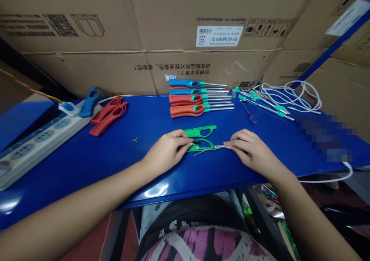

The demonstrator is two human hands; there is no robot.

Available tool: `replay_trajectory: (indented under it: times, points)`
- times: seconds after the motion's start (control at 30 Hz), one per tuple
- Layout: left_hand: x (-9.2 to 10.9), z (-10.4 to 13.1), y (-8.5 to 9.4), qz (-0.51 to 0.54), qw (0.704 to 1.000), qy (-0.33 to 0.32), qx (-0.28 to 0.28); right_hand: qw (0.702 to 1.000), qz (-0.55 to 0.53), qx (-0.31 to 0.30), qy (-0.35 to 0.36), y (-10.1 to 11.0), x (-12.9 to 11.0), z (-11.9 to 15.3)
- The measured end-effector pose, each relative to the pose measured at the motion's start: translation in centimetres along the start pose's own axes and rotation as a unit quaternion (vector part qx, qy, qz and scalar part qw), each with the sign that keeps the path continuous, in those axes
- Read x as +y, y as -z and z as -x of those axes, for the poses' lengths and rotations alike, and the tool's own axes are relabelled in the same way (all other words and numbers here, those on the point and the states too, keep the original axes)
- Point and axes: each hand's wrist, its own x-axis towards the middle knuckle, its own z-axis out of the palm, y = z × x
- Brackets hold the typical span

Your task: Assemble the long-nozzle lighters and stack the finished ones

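Two green handle halves lie at the middle of the blue table. The farther half shows its trigger loop beyond my fingers. At the nearer half, my left hand pinches a small black part over its inner side. A thin white wire runs beside that part. My right hand pinches a thin metal rod, whose left end meets the tip of the nearer half. A loose thin metal strip slants across the nearer half's lower edge.
Behind are stacked lighters in blue, red and orange. Metal tubes and a coiled white cable lie back right. At left are a power strip, red handles, a blue handle and small screws. Cardboard stands behind.
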Motion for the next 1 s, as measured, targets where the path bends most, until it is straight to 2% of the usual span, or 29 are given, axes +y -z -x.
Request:
replay_trajectory:
  times: [0.1, 0.23, 0.33, 0.5, 0.6, 0.73, 0.83, 0.9, 1.0]
  points:
    - [0.5, 0.2, 0.3, -0.106, 0.994, -0.022, -0.034, 1.000, -0.004, 0.002, -0.001, 0.0, 0.0, 0.0]
    - [1.5, 0.4, 0.6, -0.280, 0.952, -0.075, -0.096, 1.000, -0.009, 0.000, 0.001, -0.1, 0.0, 0.0]
    - [1.8, 0.3, 0.7, -0.326, 0.931, -0.106, -0.124, 1.000, -0.007, -0.002, 0.000, -0.1, 0.1, 0.0]
    - [2.0, 0.3, 1.1, -0.337, 0.927, -0.116, -0.120, 1.000, -0.009, -0.001, 0.006, -0.2, 0.1, 0.0]
    - [2.1, 0.5, 1.6, -0.320, 0.934, -0.115, -0.106, 1.000, -0.012, -0.001, 0.003, -0.2, 0.1, 0.0]
    - [1.2, 0.8, 1.9, -0.219, 0.967, -0.084, -0.105, 1.000, -0.007, 0.001, -0.001, -0.2, 0.1, 0.1]
    - [0.3, 0.9, 1.7, -0.127, 0.986, -0.068, -0.083, 1.000, 0.012, 0.000, -0.008, -0.2, 0.0, 0.1]
    - [0.1, 0.9, 1.5, -0.097, 0.990, -0.065, -0.073, 1.000, 0.020, 0.004, -0.007, -0.1, -0.2, 0.1]
    - [0.4, 0.9, 1.3, -0.106, 0.989, -0.071, -0.078, 1.000, 0.019, 0.009, 0.010, 0.0, -0.4, -0.2]
